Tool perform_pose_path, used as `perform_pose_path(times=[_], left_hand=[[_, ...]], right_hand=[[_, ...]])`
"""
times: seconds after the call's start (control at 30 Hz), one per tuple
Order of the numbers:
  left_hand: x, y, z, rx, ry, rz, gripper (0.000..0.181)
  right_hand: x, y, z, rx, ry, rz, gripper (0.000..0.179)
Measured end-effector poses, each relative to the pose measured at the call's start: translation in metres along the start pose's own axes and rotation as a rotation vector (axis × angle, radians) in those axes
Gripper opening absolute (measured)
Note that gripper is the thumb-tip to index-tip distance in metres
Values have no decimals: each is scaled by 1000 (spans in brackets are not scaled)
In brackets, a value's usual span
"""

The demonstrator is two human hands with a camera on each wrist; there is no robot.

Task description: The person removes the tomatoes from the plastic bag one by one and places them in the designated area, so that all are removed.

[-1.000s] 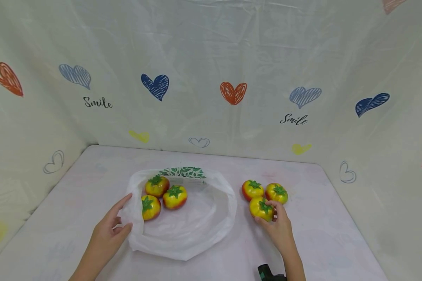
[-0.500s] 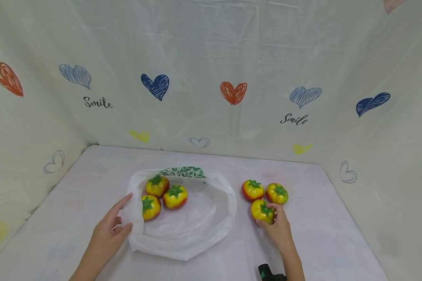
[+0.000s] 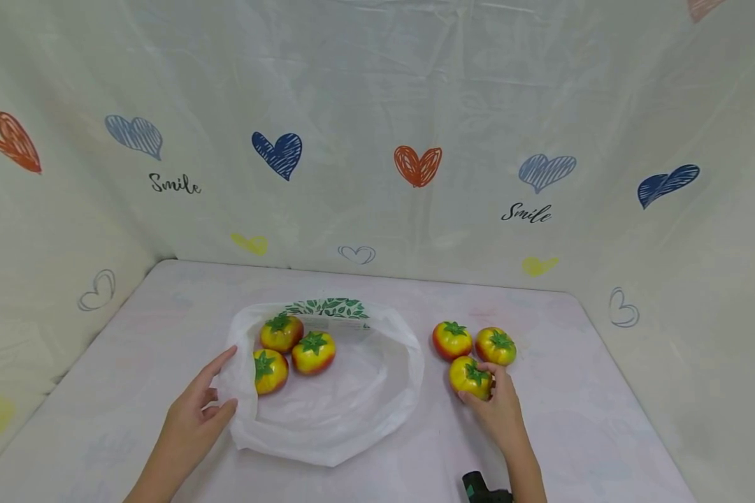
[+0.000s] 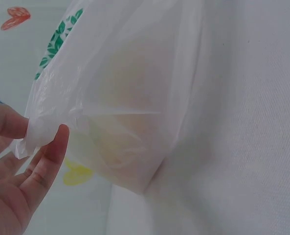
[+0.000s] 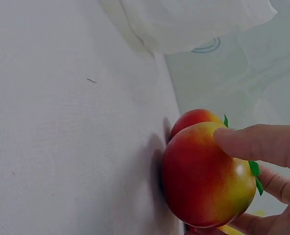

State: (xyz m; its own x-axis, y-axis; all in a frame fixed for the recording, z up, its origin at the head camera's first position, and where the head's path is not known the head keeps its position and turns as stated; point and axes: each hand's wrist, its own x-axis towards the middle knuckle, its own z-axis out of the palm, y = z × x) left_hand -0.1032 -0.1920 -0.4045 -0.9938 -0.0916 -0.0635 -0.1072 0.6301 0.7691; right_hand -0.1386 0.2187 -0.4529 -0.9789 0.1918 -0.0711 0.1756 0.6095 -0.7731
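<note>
A white plastic bag (image 3: 327, 440) with a green leaf print lies with its mouth spread wide. Inside its left half sit three yellow-red tomatoes (image 3: 314, 353) with green star-shaped tops. My left hand (image 3: 191, 419) pinches the bag's left rim between thumb and fingers; the left wrist view shows the thin film (image 4: 42, 132) between them. Right of the bag, my right hand (image 3: 502, 412) holds a tomato (image 3: 467, 377) by its sides, thumb nearest me. In the right wrist view this tomato (image 5: 203, 181) is red below and yellow toward the top, close over the table.
Two more tomatoes, one at the left (image 3: 451, 341) and one at the right (image 3: 495, 346), lie just behind the held one. A black object (image 3: 478, 485) shows by my right wrist. A white curtain (image 3: 377, 140) printed with hearts stands behind the table (image 3: 572, 433).
My right hand has shifted the held tomato very slightly toward me and to the right. The left hand, the bag and the other tomatoes stay where they were.
</note>
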Motion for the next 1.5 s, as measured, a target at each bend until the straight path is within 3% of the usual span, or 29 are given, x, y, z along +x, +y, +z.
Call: perform_pose_path(times=[0.43,0.77,1.13,1.5], left_hand=[[0,1,-1,3,-3,-7,75],[1,3,-1,18,2,3,74],[0,2,-1,19,1,-6,74],[0,3,-1,5,-12,-20,74]], right_hand=[[-1,-6,-5,-18,41,-39,48],[-10,-22,-14,-18,45,-16,45],[-19,-42,-14,-6,123,-97,40],[-33,-67,-9,46,128,-176,34]])
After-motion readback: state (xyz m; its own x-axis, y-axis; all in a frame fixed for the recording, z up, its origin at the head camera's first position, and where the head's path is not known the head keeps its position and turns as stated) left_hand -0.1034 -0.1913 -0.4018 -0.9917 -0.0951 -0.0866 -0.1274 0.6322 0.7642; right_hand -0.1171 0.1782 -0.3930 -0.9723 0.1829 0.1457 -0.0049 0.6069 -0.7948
